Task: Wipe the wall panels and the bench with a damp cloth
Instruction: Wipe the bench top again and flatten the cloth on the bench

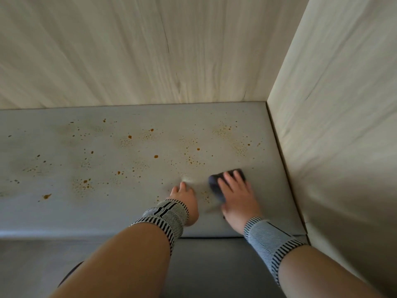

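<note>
The right hand (237, 195) lies flat on a dark cloth (217, 186), its fingers straight and spread, pressing the cloth down onto the grey bench (133, 211) near the right-hand corner. The cloth shows beyond the fingertips and along the thumb side of the hand (its far edge is blurred). The left hand (183, 198) is just beside it, resting on the bench with fingers bent and holding nothing; whether the fingertips press the surface or merely touch it cannot be told. Both wrists wear striped black-and-white knit wristbands (163, 220).

Brown spots and fine speckles (155, 156) are scattered across the bench top, thickest through the middle and left, with a small cluster between the two hands. Pale wood-grain wall panels (133, 50) rise behind the bench, and another panel (335, 104) closes the right side, meeting the bench along a dark seam. Below the bench's front edge is a darker grey face (210, 265).
</note>
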